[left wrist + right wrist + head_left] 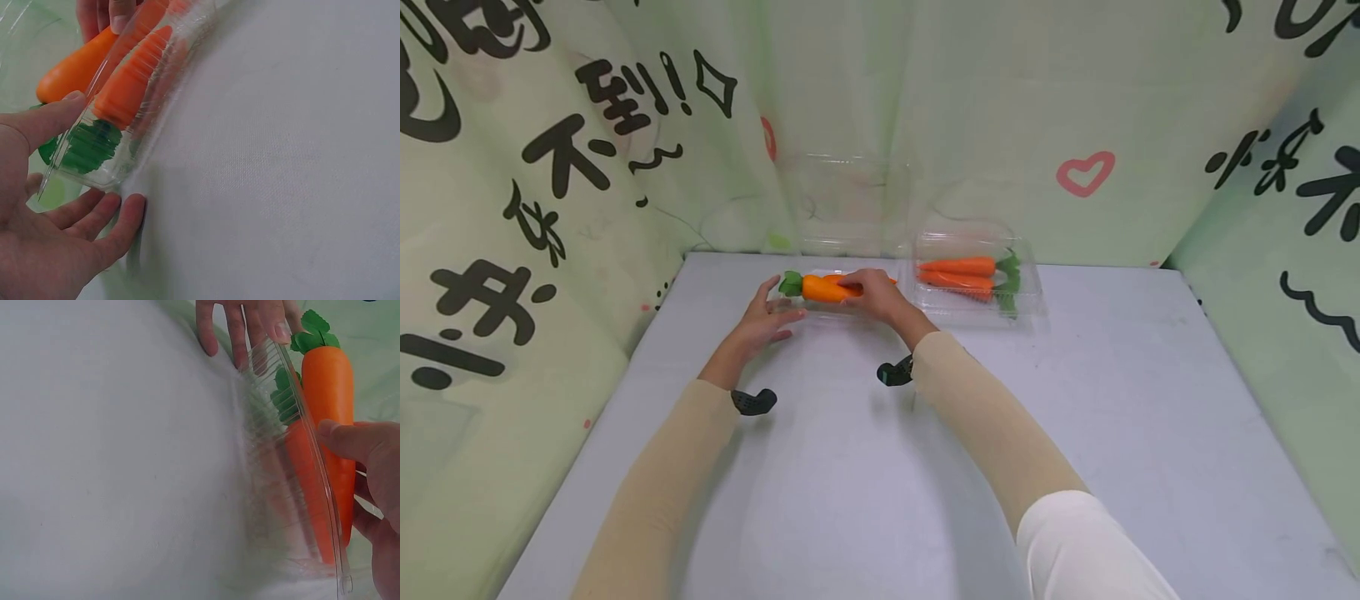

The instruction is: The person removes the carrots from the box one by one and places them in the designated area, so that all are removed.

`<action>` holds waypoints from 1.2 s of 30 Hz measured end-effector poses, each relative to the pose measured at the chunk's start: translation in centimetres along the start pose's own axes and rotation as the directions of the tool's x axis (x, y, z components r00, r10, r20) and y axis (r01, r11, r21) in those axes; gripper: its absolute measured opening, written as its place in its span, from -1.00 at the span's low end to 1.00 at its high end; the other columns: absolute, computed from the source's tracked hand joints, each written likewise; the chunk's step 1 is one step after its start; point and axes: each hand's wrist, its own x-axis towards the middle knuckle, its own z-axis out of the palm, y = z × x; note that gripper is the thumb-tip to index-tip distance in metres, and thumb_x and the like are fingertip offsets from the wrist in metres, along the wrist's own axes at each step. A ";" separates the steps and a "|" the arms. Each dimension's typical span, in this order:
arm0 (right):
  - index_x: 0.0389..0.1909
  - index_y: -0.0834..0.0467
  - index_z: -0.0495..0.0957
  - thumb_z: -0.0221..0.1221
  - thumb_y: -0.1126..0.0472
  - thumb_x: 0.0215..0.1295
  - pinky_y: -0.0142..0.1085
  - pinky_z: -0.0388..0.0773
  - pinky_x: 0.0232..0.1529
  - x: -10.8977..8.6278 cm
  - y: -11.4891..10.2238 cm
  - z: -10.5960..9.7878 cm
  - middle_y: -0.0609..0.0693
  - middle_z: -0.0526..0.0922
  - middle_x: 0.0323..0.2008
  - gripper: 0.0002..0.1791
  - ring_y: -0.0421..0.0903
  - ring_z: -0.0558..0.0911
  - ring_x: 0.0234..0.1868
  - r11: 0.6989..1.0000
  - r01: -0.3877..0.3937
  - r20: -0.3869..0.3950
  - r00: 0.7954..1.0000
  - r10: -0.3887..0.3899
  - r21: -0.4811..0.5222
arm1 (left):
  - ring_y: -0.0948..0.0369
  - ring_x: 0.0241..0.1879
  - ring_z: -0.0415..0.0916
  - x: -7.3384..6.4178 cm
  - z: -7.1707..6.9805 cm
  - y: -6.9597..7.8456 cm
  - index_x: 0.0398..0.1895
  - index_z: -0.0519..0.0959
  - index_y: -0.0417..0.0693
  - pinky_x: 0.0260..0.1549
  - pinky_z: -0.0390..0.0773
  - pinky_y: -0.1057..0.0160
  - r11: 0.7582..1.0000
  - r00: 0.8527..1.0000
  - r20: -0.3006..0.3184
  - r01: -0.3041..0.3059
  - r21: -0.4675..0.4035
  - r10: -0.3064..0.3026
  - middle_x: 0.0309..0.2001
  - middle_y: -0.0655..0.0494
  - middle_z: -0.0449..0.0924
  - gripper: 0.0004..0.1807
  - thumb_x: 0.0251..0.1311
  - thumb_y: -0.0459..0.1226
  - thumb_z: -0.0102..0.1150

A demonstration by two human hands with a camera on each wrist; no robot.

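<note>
1. orange and smooth, a carrot with a leafy green top (330, 390) is pinched in the right hand (880, 298), thumb on one side and fingers beyond; gripped by the body, it leaves its leaves free, pointing left.

2. it sits at and above the rim of a clear plastic ribbed-wall box (269, 519) on the left, likely held high because the space below is partly taken; whether it touches what lies underneath, i cannot tell.

3. a second orange carrot with green leaves (128, 87) lies inside that box, seen through the near wall, leaves also to the left, perhaps so that the pair nests lengthwise.

4. the left hand (758, 327) is open at the leafy end, thumb against the rim, other fingers spread outside the corner; it looks like a light steadying touch rather than a grip.

5. a transparent plastic lid (853, 196) stands upright behind this box, probably out of the way of the hands.

6. just to the right, a second clear plastic box (1036, 302) holds slim orange carrots (958, 267), green tops to the right. its long sides run along the back of the white table (1112, 392), presumably within easy reach of both hands.
</note>
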 end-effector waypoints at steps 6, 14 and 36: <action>0.22 0.14 0.51 0.23 0.22 0.28 -0.19 0.42 0.33 -0.3 -0.1 -0.2 0.07 0.59 0.17 -0.53 0.00 0.51 0.17 1.000 -0.001 -0.006 1.000 0.001 -0.005 | -0.06 0.33 0.33 0.2 0.0 -0.2 0.53 -0.26 0.37 0.30 0.39 -0.05 1.000 1.000 -0.006 -0.004 0.009 0.004 0.50 -0.09 0.04 0.04 0.22 -0.18 0.27; 0.22 0.15 0.52 0.24 0.23 0.28 -0.19 0.43 0.32 -0.5 0.0 -0.4 0.08 0.60 0.15 -0.54 0.01 0.52 0.15 1.000 0.015 -0.020 1.000 -0.016 -0.003 | -0.06 0.36 0.29 0.3 -0.1 -0.3 0.53 -0.26 0.39 0.31 0.37 -0.07 1.000 1.000 0.003 -0.004 -0.009 0.004 0.52 -0.08 0.01 0.04 0.21 -0.18 0.28; 0.23 0.13 0.51 0.25 0.19 0.27 -0.21 0.46 0.28 -1.2 -0.4 -1.2 0.06 0.59 0.15 -0.52 -0.02 0.51 0.11 1.000 0.011 -0.023 1.000 -0.011 -0.016 | -0.09 0.37 0.26 0.1 0.0 -0.2 0.53 -0.29 0.40 0.34 0.33 -0.08 1.000 1.000 0.004 0.003 0.000 -0.003 0.52 -0.11 -0.03 0.02 0.24 -0.17 0.24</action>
